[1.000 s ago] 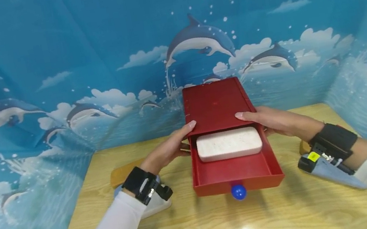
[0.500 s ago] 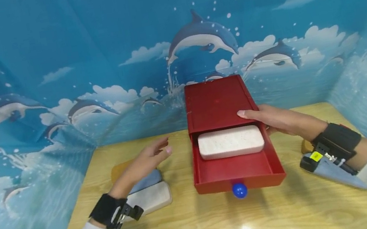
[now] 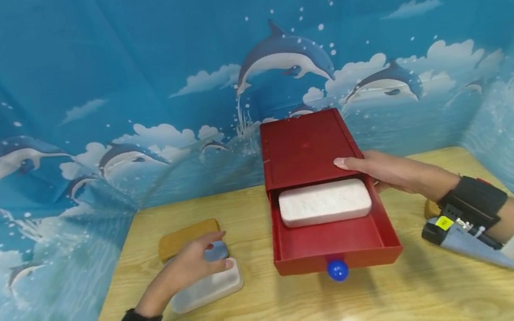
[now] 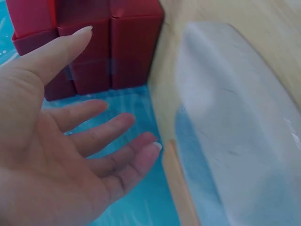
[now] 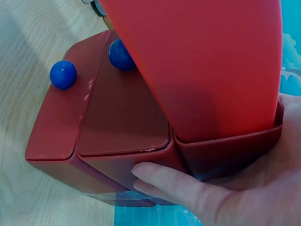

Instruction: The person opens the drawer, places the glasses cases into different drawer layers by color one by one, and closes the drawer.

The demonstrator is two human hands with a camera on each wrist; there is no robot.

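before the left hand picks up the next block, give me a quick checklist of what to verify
1. Drawer of red box pulled open: ok.
2. Right hand steadying the box: ok, thumb on top, fingers on its side.
3. Room in drawer in front of the white block: ok.
4. Left hand over the stack beside the box: ok, above the blue block.
5. Left hand grip closed: not ok, fingers look relaxed.
6. White block under it staying put: cannot tell.

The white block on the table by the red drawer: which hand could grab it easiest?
Probably the left hand: it hovers open right over the white block, beside the blue block. The right hand grips the red drawer box.
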